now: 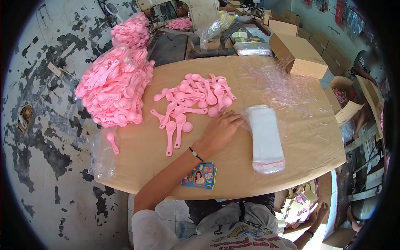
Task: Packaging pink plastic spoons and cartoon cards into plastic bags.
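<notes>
My left hand (223, 129) rests on the brown-covered table with its fingers loosely stretched, holding nothing I can see. Its fingertips lie between a loose pile of pink plastic spoons (191, 95) and a stack of clear plastic bags (266, 135). Several more spoons (170, 137) lie nearer me, left of my forearm. Under that forearm sits a small stack of blue printed cards (204, 177), partly covered. Down past the table's right edge, my right hand (321, 213) hangs beside a box of packed pieces (298, 206), fingers extended and apparently holding nothing.
A large clear bag stuffed with pink spoons (114, 89) stands at the table's left. One spoon (112, 143) lies by crumpled plastic (102, 156). Plastic scraps (283, 85) and a cardboard box (298, 56) occupy the far right. Another person (366, 62) sits beyond, by open cartons.
</notes>
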`<state>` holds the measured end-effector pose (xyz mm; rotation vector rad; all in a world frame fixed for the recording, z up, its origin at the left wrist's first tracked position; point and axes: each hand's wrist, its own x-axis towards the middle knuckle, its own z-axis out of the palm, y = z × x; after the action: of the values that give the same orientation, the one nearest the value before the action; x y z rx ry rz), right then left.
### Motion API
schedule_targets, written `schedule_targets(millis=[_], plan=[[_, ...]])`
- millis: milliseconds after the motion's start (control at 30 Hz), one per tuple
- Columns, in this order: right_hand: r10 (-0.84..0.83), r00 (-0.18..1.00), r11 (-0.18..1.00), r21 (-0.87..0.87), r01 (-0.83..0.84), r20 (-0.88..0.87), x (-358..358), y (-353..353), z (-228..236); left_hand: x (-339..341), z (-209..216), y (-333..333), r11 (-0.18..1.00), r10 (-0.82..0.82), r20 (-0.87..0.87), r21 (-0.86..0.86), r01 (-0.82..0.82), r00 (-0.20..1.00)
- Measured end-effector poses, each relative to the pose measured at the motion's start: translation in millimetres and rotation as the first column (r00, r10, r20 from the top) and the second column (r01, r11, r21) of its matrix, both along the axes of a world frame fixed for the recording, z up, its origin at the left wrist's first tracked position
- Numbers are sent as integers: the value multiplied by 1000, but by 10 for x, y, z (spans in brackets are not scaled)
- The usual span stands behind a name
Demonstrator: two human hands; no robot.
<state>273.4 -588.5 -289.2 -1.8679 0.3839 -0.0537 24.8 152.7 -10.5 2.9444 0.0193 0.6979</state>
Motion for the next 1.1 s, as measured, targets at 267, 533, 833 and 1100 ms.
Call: schedule_targets(millis=[267, 533, 833, 1100], plan=[[345, 611, 926, -153, -345, 713, -474, 3498, 3223, -87, 542, 10, 998, 45, 350, -48, -30, 936], [848, -300, -67, -472, -879, 437, -1313, 6290, 3858, -597, 1008, 200, 991, 131, 696, -102, -84, 706], [876, -382, -354, -143, -924, 294, -1643, 7046, 4061, -831, 756, 754, -43, 255, 617, -762, 647, 744], [699, -712, -448, -737, -506, 64, -2035, 6512, 3508, -866, 862, 738, -23, 537, 403, -871, 490, 741]])
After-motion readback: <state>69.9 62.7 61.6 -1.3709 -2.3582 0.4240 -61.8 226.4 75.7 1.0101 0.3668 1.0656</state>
